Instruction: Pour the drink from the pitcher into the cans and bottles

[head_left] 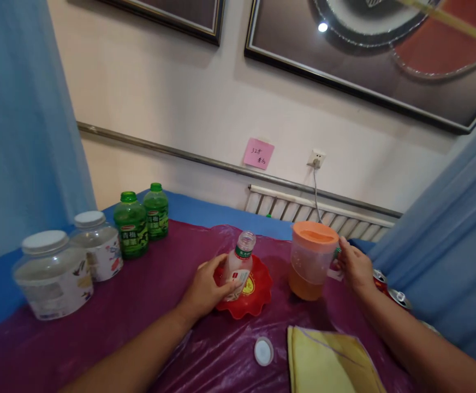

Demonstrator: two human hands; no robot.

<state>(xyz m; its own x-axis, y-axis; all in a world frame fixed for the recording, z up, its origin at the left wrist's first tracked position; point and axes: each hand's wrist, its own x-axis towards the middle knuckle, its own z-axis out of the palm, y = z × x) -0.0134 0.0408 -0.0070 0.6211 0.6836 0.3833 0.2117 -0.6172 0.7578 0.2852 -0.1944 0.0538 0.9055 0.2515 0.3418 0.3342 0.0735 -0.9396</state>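
My left hand (209, 286) is wrapped round a clear plastic bottle (240, 267) with a green and white label. The bottle has no cap on and tilts slightly over a red scalloped dish (260, 286). To the right, my right hand (355, 265) grips the handle of a clear pitcher (310, 267). An orange lid covers the pitcher, and amber liquid fills its lower part. A white bottle cap (263, 351) lies on the purple sheet in front of the dish.
Two green bottles (130, 226) and two clear jars with white lids (53, 275) stand at the left. A folded yellow cloth (332, 360) lies at the front right. Drink cans (399, 298) sit beyond my right forearm. Blue curtains (446, 240) hang on both sides.
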